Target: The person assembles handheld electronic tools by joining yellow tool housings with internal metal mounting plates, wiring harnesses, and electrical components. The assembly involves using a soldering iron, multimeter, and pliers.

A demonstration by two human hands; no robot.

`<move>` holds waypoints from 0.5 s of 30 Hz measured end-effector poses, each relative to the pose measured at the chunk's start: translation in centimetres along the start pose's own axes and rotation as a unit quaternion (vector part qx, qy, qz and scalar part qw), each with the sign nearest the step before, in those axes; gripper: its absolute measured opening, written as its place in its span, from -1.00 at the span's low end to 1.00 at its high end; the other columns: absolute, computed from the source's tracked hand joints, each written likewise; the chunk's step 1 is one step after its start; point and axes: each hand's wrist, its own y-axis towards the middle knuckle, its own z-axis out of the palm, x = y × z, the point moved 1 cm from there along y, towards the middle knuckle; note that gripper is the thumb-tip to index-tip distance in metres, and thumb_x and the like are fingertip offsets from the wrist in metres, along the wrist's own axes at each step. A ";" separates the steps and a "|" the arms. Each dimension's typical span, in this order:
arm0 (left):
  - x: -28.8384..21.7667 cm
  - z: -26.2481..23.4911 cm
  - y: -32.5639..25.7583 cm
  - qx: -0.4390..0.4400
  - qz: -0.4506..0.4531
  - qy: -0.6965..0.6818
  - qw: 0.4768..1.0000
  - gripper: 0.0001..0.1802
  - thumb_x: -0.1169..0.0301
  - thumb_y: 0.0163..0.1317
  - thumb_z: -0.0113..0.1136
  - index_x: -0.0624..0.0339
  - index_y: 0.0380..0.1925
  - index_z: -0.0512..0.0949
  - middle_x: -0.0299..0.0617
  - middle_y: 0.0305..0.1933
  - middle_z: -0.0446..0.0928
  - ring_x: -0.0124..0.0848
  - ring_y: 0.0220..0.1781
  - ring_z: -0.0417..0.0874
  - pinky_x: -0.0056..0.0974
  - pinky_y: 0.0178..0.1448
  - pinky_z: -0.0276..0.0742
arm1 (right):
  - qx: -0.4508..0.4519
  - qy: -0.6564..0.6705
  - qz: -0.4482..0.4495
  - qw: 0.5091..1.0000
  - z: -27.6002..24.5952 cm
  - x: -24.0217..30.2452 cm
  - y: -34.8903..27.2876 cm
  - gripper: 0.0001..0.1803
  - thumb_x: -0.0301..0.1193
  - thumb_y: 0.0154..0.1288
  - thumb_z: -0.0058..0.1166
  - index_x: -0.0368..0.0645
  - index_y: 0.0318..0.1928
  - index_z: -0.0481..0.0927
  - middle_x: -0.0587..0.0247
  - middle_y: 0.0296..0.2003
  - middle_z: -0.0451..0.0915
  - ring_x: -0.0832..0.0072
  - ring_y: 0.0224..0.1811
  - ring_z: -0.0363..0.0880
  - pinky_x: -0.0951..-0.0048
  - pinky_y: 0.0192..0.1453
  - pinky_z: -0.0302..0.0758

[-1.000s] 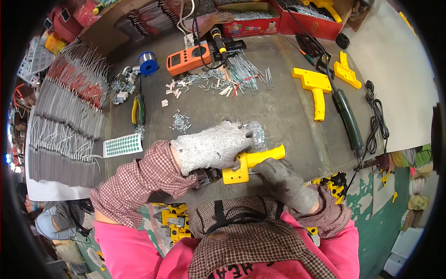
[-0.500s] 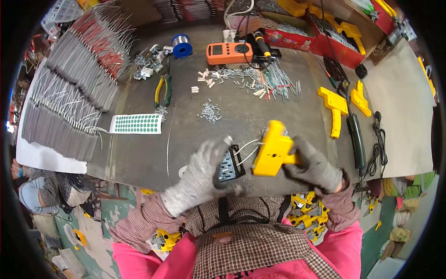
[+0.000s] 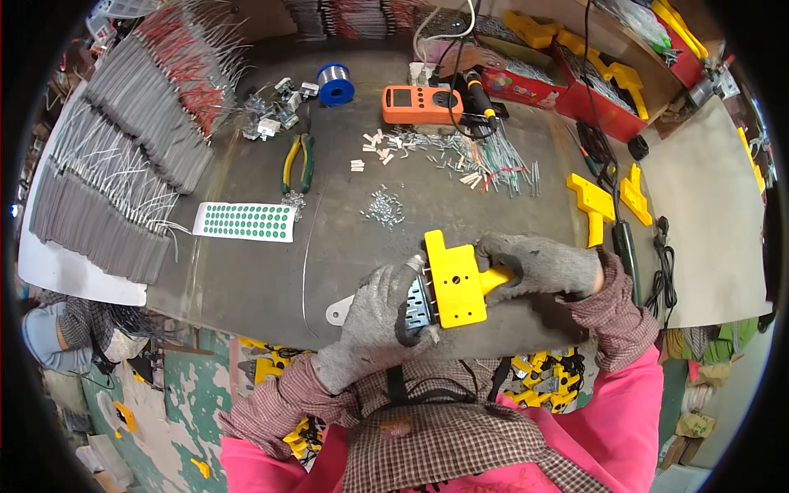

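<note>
My left hand (image 3: 371, 311), in a grey glove, is closed around a slotted metal guard (image 3: 417, 306). My right hand (image 3: 542, 264), gloved as well, grips the short handle of a yellow plastic housing (image 3: 457, 287). The housing's broad, holed face is turned up, and its left edge lies against the guard. Any wires between the two parts are mostly hidden. A pale rounded tab with a hole (image 3: 338, 311) sticks out to the left of my left hand. Beyond my hands lies a little heap of small metal fasteners (image 3: 385, 209).
Yellow housings (image 3: 592, 200) and a black-corded tool (image 3: 627, 255) lie at right. An orange meter (image 3: 422, 105), a solder spool (image 3: 335, 85), pliers (image 3: 297, 163) and a green-dot sticker sheet (image 3: 246, 222) sit farther back. Stacked grey strips with wires (image 3: 99, 226) fill the left side.
The yellow housing has come left and turned more upright, up against the slotted guard. The white wires that showed between them are now mostly covered. My right hand has shifted its grip on the handle.
</note>
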 end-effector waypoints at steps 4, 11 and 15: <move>-0.2 -0.1 0.0 0.038 -0.012 -0.027 0.999 0.13 0.14 -0.08 0.53 0.36 0.43 0.12 0.23 0.25 0.36 0.19 0.26 0.41 0.16 0.38 0.33 | 0.020 -0.004 0.003 1.000 -0.8 0.2 -0.2 -0.35 -0.03 0.14 0.42 -0.16 0.03 0.41 0.03 -0.22 0.53 0.12 -0.18 0.55 0.21 -0.10 0.48; 0.0 -0.1 -0.1 0.026 0.007 -0.007 1.000 0.13 0.11 -0.07 0.50 0.31 0.45 0.12 0.21 0.23 0.35 0.17 0.26 0.40 0.17 0.37 0.34 | 0.013 -0.026 -0.014 1.000 -1.1 0.8 0.0 -0.36 -0.03 0.15 0.41 -0.15 0.05 0.42 0.05 -0.23 0.55 0.09 -0.19 0.58 0.18 -0.10 0.50; 0.2 0.1 -0.3 0.031 0.005 -0.018 0.999 0.13 0.10 -0.06 0.49 0.30 0.45 0.12 0.21 0.22 0.34 0.16 0.26 0.40 0.18 0.36 0.34 | 0.014 -0.063 0.003 0.998 -1.1 1.9 0.1 -0.39 -0.06 0.17 0.40 -0.14 0.05 0.43 0.00 -0.21 0.59 0.03 -0.16 0.64 0.13 -0.13 0.52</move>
